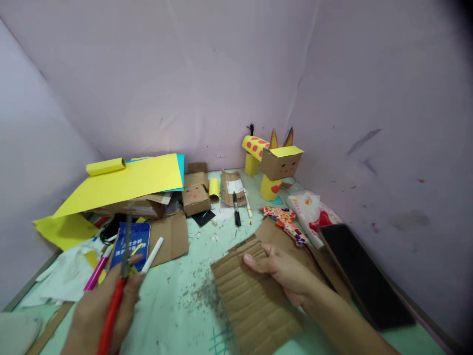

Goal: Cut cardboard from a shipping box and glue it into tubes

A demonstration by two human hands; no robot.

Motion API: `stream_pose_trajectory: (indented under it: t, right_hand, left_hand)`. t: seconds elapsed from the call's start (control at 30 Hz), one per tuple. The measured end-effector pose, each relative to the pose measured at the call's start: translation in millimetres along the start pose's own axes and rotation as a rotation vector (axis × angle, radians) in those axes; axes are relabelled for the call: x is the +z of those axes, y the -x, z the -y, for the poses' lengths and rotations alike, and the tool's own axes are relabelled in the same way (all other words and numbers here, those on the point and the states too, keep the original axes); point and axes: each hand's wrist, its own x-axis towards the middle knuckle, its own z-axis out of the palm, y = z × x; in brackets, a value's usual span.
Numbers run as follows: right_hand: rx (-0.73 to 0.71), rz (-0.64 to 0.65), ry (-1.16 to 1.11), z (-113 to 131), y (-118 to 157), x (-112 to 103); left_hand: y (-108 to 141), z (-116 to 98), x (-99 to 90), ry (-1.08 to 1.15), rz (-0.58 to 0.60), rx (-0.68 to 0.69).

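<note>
My left hand (90, 310) is closed around red-handled scissors (114, 308), whose metal blades point up and away and look blurred. In my right hand (286, 271) is a creased brown piece of corrugated cardboard (251, 296), the thumb on top and the other fingers hidden beneath. Left of the cardboard, small scraps (201, 291) litter the green tabletop (170, 315). A white marker (152, 255) and a blue packet (130, 241) lie just past my left hand.
Yellow sheets (133, 180) are piled back left. A giraffe-like cardboard figure (281, 165) stands back right. Near it lie a small cardboard box (195, 199), a yellow roll (214, 190) and a black pen (237, 209). At right are a dark phone-like slab (364, 276) and patterned scissors (286, 222).
</note>
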Motion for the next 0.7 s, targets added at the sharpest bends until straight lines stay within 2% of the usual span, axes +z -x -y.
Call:
stream_pose_trajectory:
  t: [0.07, 0.17, 0.23, 0.3, 0.4, 0.47, 0.63, 0.7]
  right_hand:
    - [0.012, -0.027, -0.029, 2, 1, -1]
    - [0.085, -0.020, -0.163, 8, 0, -4]
    - [0.170, -0.019, -0.241, 13, -4, -6]
    - [0.219, -0.056, -0.292, 16, -11, -11]
    - [0.236, -0.117, -0.354, 16, -21, -19]
    - [0.238, -0.145, -0.385, 14, -26, -23]
    - [0.232, -0.174, -0.412, 11, -31, -27]
    - [0.230, -0.174, -0.391, 12, -33, -27]
  left_hand:
    - [2, -24, 8.5, 0.066, -0.019, 0.070]
    - [2, -47, 12.5, 0.182, 0.171, 0.075]
    - [0, -54, 10.8, 0.198, 0.328, 0.111]
    - [-3, -57, 8.8, 0.118, 0.472, 0.106]
    - [-4, -58, 9.3, -0.007, 0.589, 0.050]
    - [-2, -59, 10.8, -0.034, 0.584, 0.019]
    - [3, -66, 9.7, -0.024, 0.462, 0.009]
    - [4, -66, 8.6, -0.024, 0.447, 0.003]
